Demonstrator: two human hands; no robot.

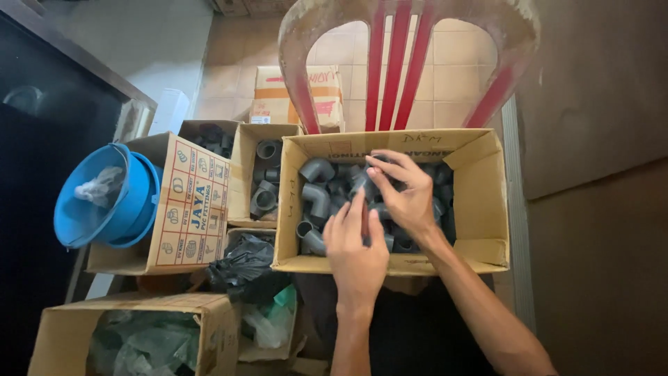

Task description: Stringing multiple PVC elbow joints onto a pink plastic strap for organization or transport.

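Note:
An open cardboard box (480, 202) rests on a red plastic chair (395, 63) and holds several grey pipe elbow fittings (317, 198). Both my hands reach into it. My right hand (407, 198) is over the middle of the pile, its fingertips pinching a grey fitting (361, 184). My left hand (356, 251) lies just below it at the box's near wall. Its fingers are stretched out and slightly apart, the tips touching the fittings; I see nothing gripped in it.
A smaller open box (245, 150) of grey fittings stands to the left, next to a printed carton (188, 209) and a blue bucket (104, 198). A black plastic bag (243, 264) and a box (209, 327) of clear bags lie below. A taped carton (296, 94) sits on the tiled floor behind.

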